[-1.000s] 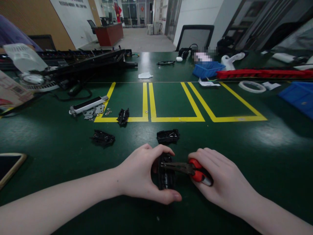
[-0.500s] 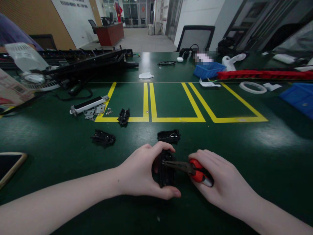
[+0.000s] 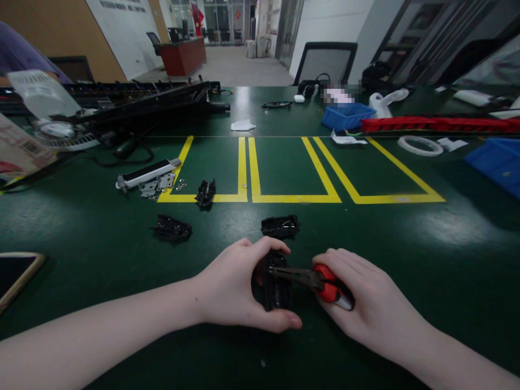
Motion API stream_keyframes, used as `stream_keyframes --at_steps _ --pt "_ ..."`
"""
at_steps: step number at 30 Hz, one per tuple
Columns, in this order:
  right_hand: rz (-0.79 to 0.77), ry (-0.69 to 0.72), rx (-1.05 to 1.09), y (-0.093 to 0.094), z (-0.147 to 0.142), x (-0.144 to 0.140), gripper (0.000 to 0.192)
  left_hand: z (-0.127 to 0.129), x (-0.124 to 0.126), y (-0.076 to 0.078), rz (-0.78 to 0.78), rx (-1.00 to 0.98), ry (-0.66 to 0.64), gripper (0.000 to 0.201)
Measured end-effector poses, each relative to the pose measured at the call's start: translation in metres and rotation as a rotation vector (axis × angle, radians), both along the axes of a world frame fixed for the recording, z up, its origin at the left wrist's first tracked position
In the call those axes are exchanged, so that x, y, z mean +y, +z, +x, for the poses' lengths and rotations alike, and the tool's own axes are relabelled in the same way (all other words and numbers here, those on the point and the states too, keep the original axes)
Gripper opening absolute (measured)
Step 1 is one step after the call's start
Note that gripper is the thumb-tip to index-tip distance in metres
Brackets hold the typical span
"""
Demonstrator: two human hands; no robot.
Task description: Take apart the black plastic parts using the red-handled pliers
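My left hand point(image 3: 239, 287) is closed around a small black plastic part point(image 3: 278, 292), thumb at its near end and index finger at its far end. In my right hand point(image 3: 361, 292) are needle-nose pliers point(image 3: 309, 277) with red and black handles. Their jaws point left, with the tips on the upper face of the black part; whether they pinch anything is too small to tell. Just beyond my left hand lies a similar black part point(image 3: 280, 226). Two more, a left black part point(image 3: 172, 228) and a farther black part point(image 3: 206, 194), rest on the green table point(image 3: 227, 357).
Yellow tape point(image 3: 296, 199) marks several bays. At left are a white-and-black bar point(image 3: 148, 173), metal plates point(image 3: 156, 185), small rings point(image 3: 181, 186) and a wood-edged dark object point(image 3: 20, 276). Farther right sit a tape roll point(image 3: 420, 145), blue bins point(image 3: 498, 165) and a long red strip point(image 3: 439, 124).
Almost nothing differs. Both hands, the black part and the pliers keep nearly the same place, with only a very slight shift of the left fingers.
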State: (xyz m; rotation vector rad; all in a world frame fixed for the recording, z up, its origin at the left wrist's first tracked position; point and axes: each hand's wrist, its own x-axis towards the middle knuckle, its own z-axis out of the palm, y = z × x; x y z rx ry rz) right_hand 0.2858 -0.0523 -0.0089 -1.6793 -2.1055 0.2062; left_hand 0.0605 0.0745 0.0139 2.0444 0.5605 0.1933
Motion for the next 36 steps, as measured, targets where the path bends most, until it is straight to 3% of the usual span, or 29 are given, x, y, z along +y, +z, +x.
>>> stream_keyframes --at_steps 23,36 --pt "-0.011 0.008 0.021 0.001 0.0 0.0 0.02 -0.001 0.002 0.005 -0.124 -0.013 0.009 0.074" --pt "0.01 0.001 -0.032 -0.001 0.001 0.0 0.02 0.003 0.0 -0.006 0.076 -0.049 -0.041 0.076"
